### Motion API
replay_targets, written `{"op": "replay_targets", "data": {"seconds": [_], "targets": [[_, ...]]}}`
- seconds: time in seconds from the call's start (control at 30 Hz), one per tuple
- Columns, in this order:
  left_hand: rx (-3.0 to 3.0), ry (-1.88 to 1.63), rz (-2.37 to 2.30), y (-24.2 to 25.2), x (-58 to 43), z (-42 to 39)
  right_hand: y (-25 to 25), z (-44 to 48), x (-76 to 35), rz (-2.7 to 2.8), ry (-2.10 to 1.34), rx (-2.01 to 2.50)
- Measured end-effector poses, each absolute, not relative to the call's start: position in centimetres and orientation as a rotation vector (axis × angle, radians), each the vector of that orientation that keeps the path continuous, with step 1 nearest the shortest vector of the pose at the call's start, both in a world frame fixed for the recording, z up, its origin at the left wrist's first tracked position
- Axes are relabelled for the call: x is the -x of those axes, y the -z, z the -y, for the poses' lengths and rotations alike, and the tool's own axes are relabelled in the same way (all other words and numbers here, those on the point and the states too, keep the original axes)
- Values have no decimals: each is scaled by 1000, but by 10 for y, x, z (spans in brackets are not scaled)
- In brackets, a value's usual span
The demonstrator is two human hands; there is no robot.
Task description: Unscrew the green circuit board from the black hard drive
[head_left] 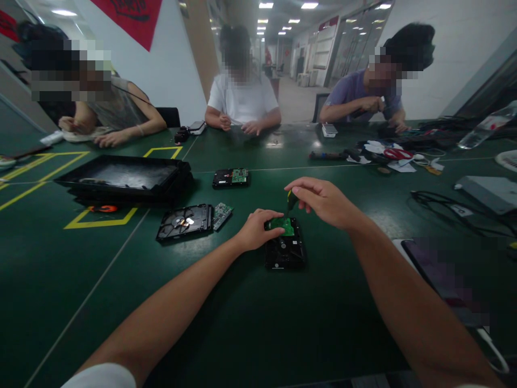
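A black hard drive [285, 251] lies on the green table [250, 318] in front of me, with a green circuit board [283, 225] on its far end. My left hand [256, 230] rests on the drive's far left corner, fingers curled against the board. My right hand [323, 200] is closed around a small screwdriver [290, 201] with a dark, yellow-marked handle, held upright with its tip down at the board.
An opened drive [184, 221] with a loose green board [222, 214] lies to the left, another drive [231, 177] farther back. A black tray [125, 179] sits left. Cables [452, 207], a dark tablet [444, 272] and tools lie right. Three people sit across the table.
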State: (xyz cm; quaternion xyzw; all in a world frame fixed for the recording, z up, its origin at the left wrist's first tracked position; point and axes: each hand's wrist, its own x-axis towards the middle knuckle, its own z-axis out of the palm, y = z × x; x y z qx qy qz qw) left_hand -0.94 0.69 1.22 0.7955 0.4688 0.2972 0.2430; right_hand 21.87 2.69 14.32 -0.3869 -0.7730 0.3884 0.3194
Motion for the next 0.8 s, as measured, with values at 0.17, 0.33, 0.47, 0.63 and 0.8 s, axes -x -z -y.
{"op": "replay_targets", "data": {"seconds": [0.17, 0.33, 0.47, 0.63, 0.8], "targets": [[-2179, -827, -1271, -11, 10, -8, -142, -25, -216, 1991, -1003, 1043], [-2198, -821, -1283, -10, 10, -9, -142, -25, -216, 2001, -1062, 993], [-2202, -814, -1275, -11, 10, -8, -140, -27, -216, 1996, -1127, 954], [-2200, -823, -1271, -12, 10, -7, -138, -31, -216, 1897, -1251, 972], [-2191, -817, -1279, -11, 10, -7, -142, -28, -217, 1981, -1110, 999]]}}
